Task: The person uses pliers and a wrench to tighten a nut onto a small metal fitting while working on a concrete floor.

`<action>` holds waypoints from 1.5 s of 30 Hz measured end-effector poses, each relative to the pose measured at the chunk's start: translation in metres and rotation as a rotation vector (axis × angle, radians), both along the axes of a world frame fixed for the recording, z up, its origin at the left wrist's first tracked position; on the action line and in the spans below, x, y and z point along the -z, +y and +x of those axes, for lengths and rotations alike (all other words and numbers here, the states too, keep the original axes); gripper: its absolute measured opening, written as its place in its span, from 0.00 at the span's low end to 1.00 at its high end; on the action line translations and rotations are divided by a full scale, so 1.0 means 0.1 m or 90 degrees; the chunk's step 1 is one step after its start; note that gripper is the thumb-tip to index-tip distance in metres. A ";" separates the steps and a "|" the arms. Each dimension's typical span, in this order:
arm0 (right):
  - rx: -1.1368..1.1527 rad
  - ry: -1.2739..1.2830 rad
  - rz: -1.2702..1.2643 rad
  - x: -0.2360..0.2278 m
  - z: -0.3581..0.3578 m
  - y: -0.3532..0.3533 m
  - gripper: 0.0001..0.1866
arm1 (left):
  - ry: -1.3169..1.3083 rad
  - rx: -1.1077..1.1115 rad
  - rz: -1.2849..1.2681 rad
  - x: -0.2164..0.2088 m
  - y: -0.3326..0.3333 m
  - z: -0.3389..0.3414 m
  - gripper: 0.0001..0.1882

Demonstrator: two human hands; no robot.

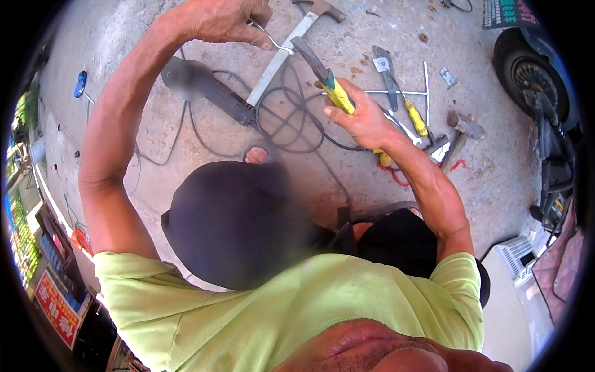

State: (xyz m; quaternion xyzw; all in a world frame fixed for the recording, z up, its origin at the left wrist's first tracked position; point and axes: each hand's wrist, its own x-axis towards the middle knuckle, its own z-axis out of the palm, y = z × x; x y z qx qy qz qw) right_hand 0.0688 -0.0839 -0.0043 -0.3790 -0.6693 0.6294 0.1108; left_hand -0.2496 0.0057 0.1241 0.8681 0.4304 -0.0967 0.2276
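My left hand (232, 22), at the top of the view, has its fingers closed on a thin bent metal rod (273, 41). Its curved end points toward the pliers. In my right hand (362, 118) are pliers with yellow and green handles (338, 96). The dark plier jaws (308, 54) lie close to the rod's end; whether they touch it I cannot tell. Beneath both, on the ground, lies a claw hammer (285, 56) with a long pale handle. A black power tool (214, 93) with a cord rests below my left hand.
Black cable (288, 146) coils on the concrete between my arms. To the right lie a yellow-handled screwdriver (416, 118), a dark flat blade (387, 77) and another hammer (466, 126). A vehicle wheel (532, 71) stands far right. A blue-handled tool (80, 84) lies far left.
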 end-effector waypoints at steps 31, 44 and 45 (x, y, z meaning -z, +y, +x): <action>0.176 -0.068 0.164 0.07 -0.25 0.24 0.23 | -0.445 -0.633 -0.047 0.84 -0.87 1.08 0.13; 0.154 0.011 -0.047 -0.20 -0.36 0.30 0.23 | -0.747 -0.689 0.274 1.32 -0.88 1.33 0.19; 0.150 0.018 -0.022 -0.28 -0.36 0.32 0.23 | -0.735 -0.675 0.303 1.31 -0.85 1.28 0.18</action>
